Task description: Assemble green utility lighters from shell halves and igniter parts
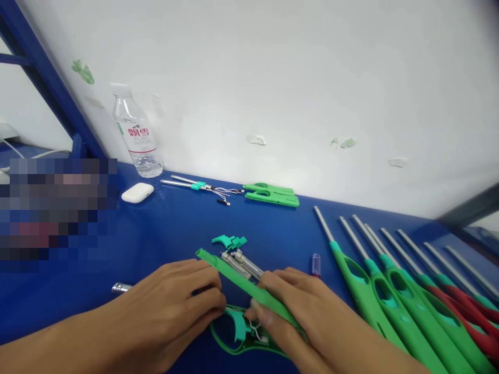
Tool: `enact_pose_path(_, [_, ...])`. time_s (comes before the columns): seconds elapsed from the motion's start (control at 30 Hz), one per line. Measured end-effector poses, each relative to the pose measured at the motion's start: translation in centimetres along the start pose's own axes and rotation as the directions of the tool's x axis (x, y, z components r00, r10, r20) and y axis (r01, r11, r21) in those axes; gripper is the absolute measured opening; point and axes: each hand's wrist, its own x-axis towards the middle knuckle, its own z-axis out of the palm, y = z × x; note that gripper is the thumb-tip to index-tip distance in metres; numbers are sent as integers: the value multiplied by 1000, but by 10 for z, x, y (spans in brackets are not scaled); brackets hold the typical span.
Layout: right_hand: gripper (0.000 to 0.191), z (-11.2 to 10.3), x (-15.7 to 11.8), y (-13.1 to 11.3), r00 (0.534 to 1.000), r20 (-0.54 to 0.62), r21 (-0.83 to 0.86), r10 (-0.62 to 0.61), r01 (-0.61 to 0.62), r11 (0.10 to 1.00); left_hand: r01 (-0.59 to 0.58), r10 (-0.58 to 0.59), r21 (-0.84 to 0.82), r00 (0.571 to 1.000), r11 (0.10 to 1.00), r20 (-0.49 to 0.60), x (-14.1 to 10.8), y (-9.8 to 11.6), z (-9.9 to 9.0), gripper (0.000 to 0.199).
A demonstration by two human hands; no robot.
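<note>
My right hand (pixel 300 306) pinches a green casing half (pixel 245 284) of a long-necked lighter, tilted above the blue table. Below it is the opened lighter (pixel 234 352), its green shell showing a teal trigger (pixel 238 327) and white wires. My left hand (pixel 175 306) is closed around the front of this lighter; its fingertips are partly hidden. A metal tube end (pixel 121 287) sticks out beyond the left hand. Just behind the raised casing half lie clear fuel tanks (pixel 249 265) and loose teal triggers (pixel 230 241).
Several assembled lighters (pixel 374 291), green and red, lie in a row at right. A purple-handled tool (pixel 316 265) is near my right hand. Along the wall are green casing halves (pixel 271 195), metal tubes with wires (pixel 191 184), a white earbud case (pixel 138 192) and a water bottle (pixel 136 135).
</note>
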Motion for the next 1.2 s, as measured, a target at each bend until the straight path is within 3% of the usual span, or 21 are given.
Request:
enact_pose_path(0.2, [25,0,0,-2,1000,-12,2,-20,20,1000,-14,16,28,998,1000,-60,1,2,2,41])
enact_pose_path(0.33, [21,0,-1,0,999,44,8,9,-9,1000,-21,27,57,995,998,-95,1,3,1,39])
enact_pose_path(0.53, [12,-4,5,-3,992,87,-78,-88,95,992,46,-34,-97,992,994,123,-9,-3,4,41])
enact_pose_path(0.73, [18,-7,7,-12,986,140,-66,-93,103,993,7,-4,-93,1000,996,29,5,1,-1,37])
enact_pose_path(0.97, [10,-10,8,-12,979,190,-100,-78,98,990,92,-83,-95,992,991,96,-9,-1,10,35])
enact_pose_path(1.2, [14,-4,10,-10,975,174,-194,-140,173,966,60,-51,-79,993,995,109,-8,-1,10,36])
